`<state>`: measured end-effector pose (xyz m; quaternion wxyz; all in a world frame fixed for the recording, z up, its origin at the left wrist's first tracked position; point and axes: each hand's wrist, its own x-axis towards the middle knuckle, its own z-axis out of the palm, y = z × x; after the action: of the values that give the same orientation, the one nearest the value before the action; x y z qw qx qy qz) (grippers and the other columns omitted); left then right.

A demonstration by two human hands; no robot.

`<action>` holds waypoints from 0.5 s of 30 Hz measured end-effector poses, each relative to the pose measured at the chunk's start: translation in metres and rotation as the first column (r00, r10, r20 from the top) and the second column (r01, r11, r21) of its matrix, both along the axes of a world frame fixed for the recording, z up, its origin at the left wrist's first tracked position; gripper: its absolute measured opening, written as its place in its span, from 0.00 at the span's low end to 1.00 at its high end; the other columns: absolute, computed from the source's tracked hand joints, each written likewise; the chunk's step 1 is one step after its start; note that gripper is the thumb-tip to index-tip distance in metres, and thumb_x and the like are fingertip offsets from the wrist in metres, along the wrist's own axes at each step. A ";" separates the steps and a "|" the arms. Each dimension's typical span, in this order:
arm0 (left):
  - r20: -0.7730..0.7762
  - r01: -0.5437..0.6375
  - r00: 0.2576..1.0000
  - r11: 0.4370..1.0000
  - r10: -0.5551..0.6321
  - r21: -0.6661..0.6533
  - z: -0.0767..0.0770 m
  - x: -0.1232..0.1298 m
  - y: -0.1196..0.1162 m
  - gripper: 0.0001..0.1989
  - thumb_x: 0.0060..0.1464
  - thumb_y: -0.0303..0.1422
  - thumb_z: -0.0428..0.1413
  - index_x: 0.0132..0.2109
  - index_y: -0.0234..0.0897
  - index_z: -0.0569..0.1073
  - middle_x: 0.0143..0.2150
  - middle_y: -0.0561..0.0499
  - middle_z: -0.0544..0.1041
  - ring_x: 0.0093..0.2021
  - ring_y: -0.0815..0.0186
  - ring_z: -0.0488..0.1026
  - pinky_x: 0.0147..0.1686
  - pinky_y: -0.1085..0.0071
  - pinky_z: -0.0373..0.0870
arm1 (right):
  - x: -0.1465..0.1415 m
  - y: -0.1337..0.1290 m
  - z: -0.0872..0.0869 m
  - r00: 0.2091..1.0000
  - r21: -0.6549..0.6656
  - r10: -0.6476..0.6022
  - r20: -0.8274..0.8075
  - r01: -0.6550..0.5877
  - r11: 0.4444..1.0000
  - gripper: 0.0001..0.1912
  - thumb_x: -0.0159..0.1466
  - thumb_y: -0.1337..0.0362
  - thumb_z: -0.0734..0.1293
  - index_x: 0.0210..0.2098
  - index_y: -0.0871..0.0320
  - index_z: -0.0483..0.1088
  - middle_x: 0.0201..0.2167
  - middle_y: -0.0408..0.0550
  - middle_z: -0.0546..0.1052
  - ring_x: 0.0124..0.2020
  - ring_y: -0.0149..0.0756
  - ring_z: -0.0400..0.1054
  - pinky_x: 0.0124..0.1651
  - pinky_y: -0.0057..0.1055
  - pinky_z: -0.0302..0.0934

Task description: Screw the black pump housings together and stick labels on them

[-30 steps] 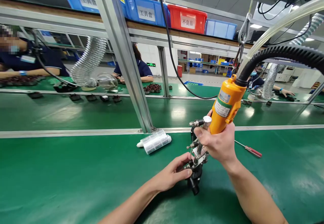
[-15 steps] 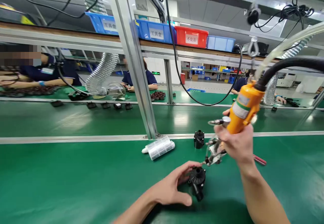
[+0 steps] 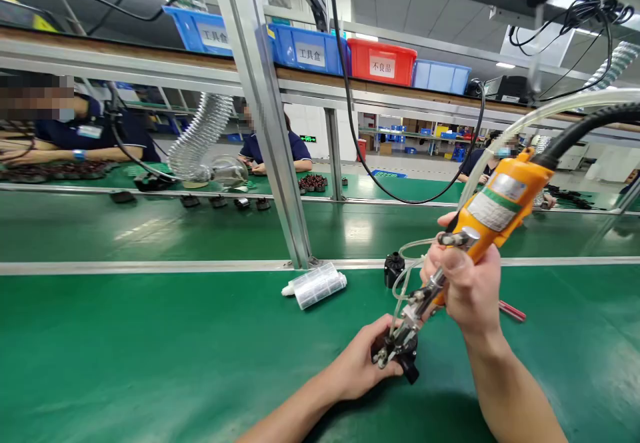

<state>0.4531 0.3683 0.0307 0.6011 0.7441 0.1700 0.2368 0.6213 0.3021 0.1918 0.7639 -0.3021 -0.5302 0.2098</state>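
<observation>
Black housing sits on the worktop, partly hidden by the metal end of my orange driver; half a second ago the driver was off to the right and my left hand open, now the driver's back over the housing, left hand clamped round its side; right hand wrapped on the driver; I'd judge the part braced for driving, contact unclear; second housing stands behind, apart; red handle lies right.

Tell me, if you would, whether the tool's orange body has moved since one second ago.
Yes: the tool's orange body has moved right, farther from the metal post, and leans over more.
</observation>
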 end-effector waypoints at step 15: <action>-0.048 -0.087 0.994 0.988 0.094 0.124 0.015 0.000 -0.003 0.21 0.50 0.39 0.69 0.50 0.36 0.79 0.48 0.45 0.82 0.52 0.51 0.75 0.60 0.59 0.72 | -0.036 0.013 -0.009 0.992 -0.073 0.119 0.034 -0.116 0.991 0.23 0.56 0.61 0.82 0.42 0.58 0.67 0.26 0.38 0.65 0.23 0.29 0.58 0.24 0.22 0.58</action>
<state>0.4532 0.3652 0.0460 0.5383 0.7771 0.2050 0.2537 0.5855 0.3154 0.1824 0.7289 -0.3011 -0.5538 0.2671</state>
